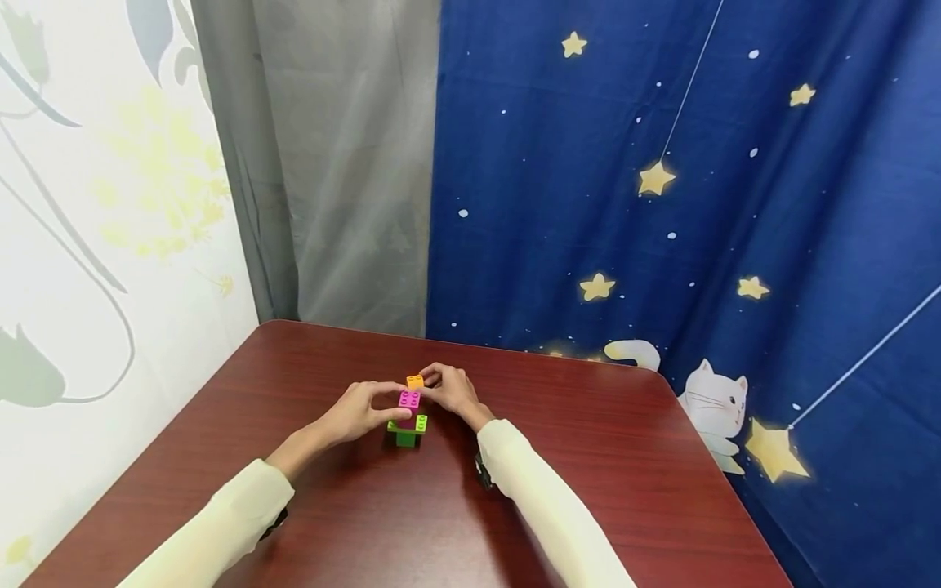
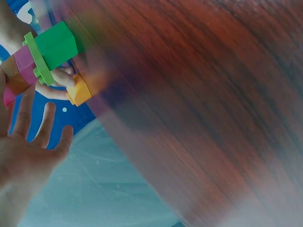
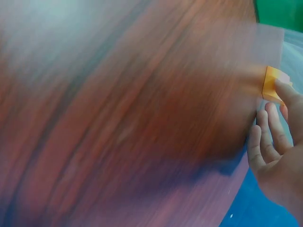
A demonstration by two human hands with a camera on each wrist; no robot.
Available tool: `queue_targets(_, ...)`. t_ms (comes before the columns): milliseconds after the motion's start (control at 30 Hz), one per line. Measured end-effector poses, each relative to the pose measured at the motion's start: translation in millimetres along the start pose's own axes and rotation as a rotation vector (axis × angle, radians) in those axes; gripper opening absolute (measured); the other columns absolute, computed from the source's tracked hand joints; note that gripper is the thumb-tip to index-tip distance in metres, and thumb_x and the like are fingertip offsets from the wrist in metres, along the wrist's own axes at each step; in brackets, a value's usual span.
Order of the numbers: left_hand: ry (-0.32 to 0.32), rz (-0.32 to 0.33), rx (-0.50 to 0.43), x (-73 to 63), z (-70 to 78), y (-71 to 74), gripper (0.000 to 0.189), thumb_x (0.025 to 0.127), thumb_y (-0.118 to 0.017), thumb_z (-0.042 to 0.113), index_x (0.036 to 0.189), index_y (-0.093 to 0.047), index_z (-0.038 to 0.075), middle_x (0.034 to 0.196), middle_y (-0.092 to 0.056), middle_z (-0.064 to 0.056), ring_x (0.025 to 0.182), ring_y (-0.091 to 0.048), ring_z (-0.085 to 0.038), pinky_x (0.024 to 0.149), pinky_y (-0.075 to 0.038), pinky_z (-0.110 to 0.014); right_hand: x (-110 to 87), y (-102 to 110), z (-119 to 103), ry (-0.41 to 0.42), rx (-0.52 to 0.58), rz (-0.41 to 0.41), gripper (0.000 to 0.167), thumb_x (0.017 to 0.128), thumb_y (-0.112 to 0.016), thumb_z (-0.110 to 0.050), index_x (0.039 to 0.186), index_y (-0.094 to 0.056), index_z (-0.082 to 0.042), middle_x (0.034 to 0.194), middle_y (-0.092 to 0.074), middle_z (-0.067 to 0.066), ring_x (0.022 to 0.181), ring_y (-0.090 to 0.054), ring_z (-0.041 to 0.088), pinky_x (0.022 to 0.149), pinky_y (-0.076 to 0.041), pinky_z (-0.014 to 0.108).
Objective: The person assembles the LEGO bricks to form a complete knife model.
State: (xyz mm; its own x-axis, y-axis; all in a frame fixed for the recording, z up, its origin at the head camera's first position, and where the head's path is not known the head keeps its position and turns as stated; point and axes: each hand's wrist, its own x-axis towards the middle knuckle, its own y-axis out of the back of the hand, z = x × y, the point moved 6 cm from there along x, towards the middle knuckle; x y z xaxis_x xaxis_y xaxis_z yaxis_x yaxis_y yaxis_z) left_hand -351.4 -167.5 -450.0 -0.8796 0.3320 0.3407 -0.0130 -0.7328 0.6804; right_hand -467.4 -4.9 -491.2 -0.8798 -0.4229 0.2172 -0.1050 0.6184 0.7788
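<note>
A small tower of toy building bricks stands on the table, with a magenta brick (image 1: 409, 399) at the top. Lower down are a lime-green plate (image 1: 421, 424) and a green block (image 1: 405, 439) as the base. In the left wrist view an orange-brown brick (image 2: 18, 82) shows between pink ones. My left hand (image 1: 358, 412) grips the upper bricks from the left, its thumb on the near side. On the far right, my right hand (image 1: 454, 390) pinches a yellow-orange brick (image 3: 270, 85) just behind the tower, apart from it in the left wrist view.
The dark red wooden table (image 1: 588, 457) has rounded far corners. Behind it hang a grey curtain (image 1: 353, 163) and a blue curtain (image 1: 544, 163) with stars and a white cat. A pale patterned curtain (image 1: 110, 245) runs along the left side.
</note>
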Motion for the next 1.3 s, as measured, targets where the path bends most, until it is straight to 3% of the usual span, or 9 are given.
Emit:
queue_targets(267, -0.002, -0.002, 0.018, 0.4, 1.8, 0.3, 0.038, 0.091, -0.081, 0.038, 0.123, -0.074, 0.020, 0.119, -0.074, 0.001, 0.113, -0.067, -0.021, 0.098, -0.054, -0.049, -11.7, 18.8, 27.5, 0.035, 0.023, -0.038, 0.032, 0.089, -0.086, -0.027, 0.117, -0.075, -0.015, 0.097, -0.078, -0.001, 0.084, -0.072, 0.008, 0.081, -0.056, 0.026)
queue_targets(667, -0.011, 0.005, 0.017, -0.8, 2.3, 1.2, 0.037, 0.090, -0.082, 0.037, 0.122, -0.074, 0.019, 0.113, -0.075, 0.002, 0.108, -0.068, -0.022, 0.096, -0.054, -0.051, -37.9, 45.5, 39.7, 0.119, 0.024, -0.119, 0.033, 0.090, -0.083, -0.014, 0.122, -0.073, -0.008, 0.102, -0.077, 0.010, 0.087, -0.074, 0.018, 0.080, -0.058, 0.026)
queue_targets(833, -0.004, 0.007, 0.015, -0.6, 1.3, 0.5, 0.035, 0.089, -0.083, 0.036, 0.120, -0.075, 0.021, 0.111, -0.075, 0.005, 0.108, -0.068, -0.021, 0.096, -0.054, -0.049, -41.3, 45.7, 38.6, 0.082, 0.025, -0.124, 0.044, 0.086, -0.087, -0.025, 0.124, -0.072, -0.008, 0.103, -0.077, 0.008, 0.085, -0.073, 0.012, 0.081, -0.058, 0.025)
queue_targets(1067, -0.003, 0.002, 0.004, -1.3, 1.5, 2.1, 0.036, 0.090, -0.083, 0.037, 0.121, -0.074, 0.021, 0.113, -0.075, 0.004, 0.109, -0.068, -0.024, 0.096, -0.054, -0.048, -36.7, 37.5, 32.1, -0.001, -0.070, -0.073, 0.053, 0.081, -0.089, -0.049, 0.119, -0.069, -0.017, 0.099, -0.076, -0.003, 0.084, -0.067, 0.005, 0.081, -0.056, 0.030)
queue_targets(1167, 0.002, 0.002, 0.009, -1.7, 1.8, 2.1, 0.037, 0.090, -0.083, 0.037, 0.122, -0.074, 0.021, 0.114, -0.075, 0.004, 0.109, -0.067, -0.020, 0.096, -0.054, -0.047, -34.5, 33.3, 30.1, -0.009, -0.091, -0.058, 0.050, 0.080, -0.090, -0.046, 0.114, -0.068, -0.018, 0.098, -0.075, -0.006, 0.086, -0.067, 0.005, 0.082, -0.055, 0.029)
queue_targets(1300, 0.011, -0.006, 0.009, -2.4, 1.5, 1.5, 0.038, 0.090, -0.083, 0.037, 0.123, -0.074, 0.021, 0.116, -0.074, 0.003, 0.109, -0.067, -0.018, 0.097, -0.054, -0.047, -34.5, 29.3, 26.4, 0.003, -0.051, -0.064, 0.040, 0.081, -0.092, -0.032, 0.110, -0.070, -0.015, 0.098, -0.075, -0.005, 0.085, -0.068, 0.008, 0.080, -0.055, 0.025)
